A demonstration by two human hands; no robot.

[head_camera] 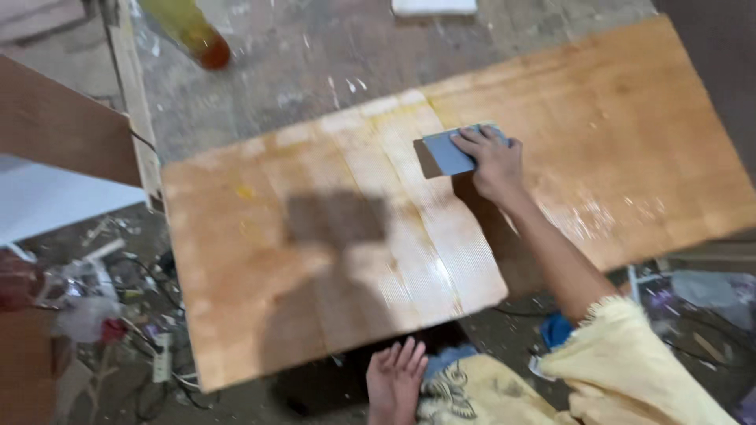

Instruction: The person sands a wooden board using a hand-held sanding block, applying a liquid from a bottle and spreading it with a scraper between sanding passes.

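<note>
A large wooden board [260, 260] lies flat before me, its middle streaked with pale wet glue in ridged lines. My right hand [492, 161] presses a flat blue-grey spreader card [447, 152] onto the board near its centre, at the edge of the glue patch. My left hand [396, 378] hangs below the board's near edge, fingers spread, holding nothing. A yellow sleeve [630, 354] covers my right upper arm.
A yellow-orange bottle [193, 31] lies on the dusty floor at the top left. A brown panel [63, 118] and a white sheet [47, 197] sit at the left. Cables, a power strip [163, 358] and scraps litter the floor lower left.
</note>
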